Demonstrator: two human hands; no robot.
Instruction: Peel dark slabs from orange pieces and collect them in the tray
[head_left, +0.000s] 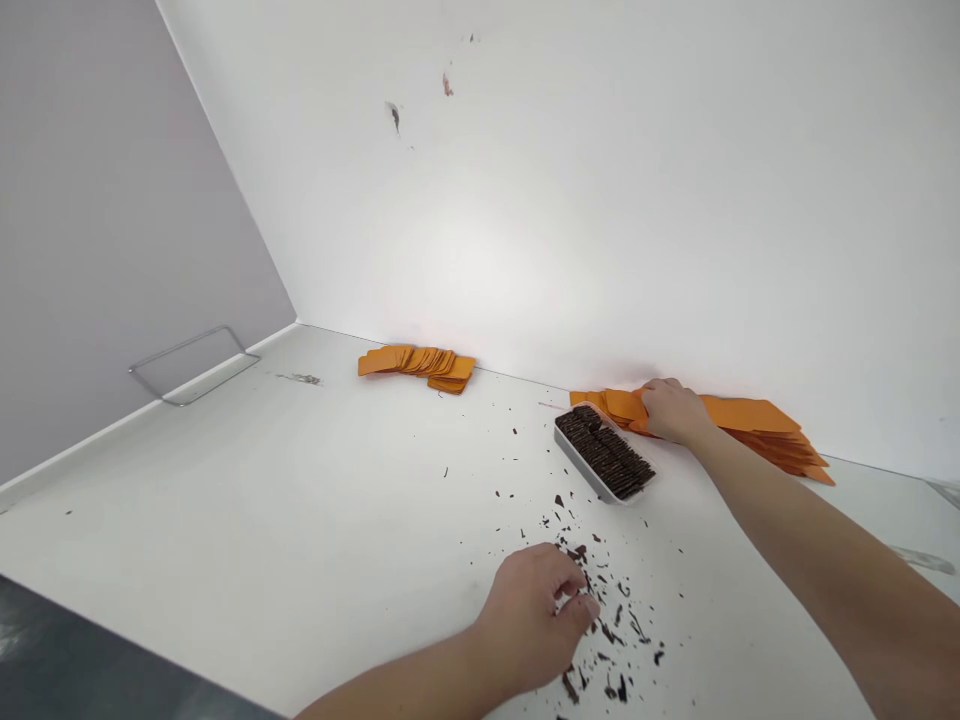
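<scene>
My right hand (pixel 675 410) reaches to the row of orange paper pieces (pixel 754 415) along the back wall. Its fingers are bent round some of them, and the fingertips are partly hidden. Just left of that hand stands a small white tray (pixel 581 465), packed with thin dark brown strips (pixel 604 450) in rows. My left hand (pixel 536 615) rests low over the table, loosely curled, with a gap between thumb and forefinger. Nothing shows in it. Dark brown flakes (pixel 619 620) lie scattered beside its fingers.
Another overlapping stack of orange paper pieces (pixel 416 362) lies by the wall, further left. A bent wire frame (pixel 180 403) leans at the grey side panel (pixel 112 220). The white table (pixel 300 520) meets a marked white wall (pixel 525 200) at the back.
</scene>
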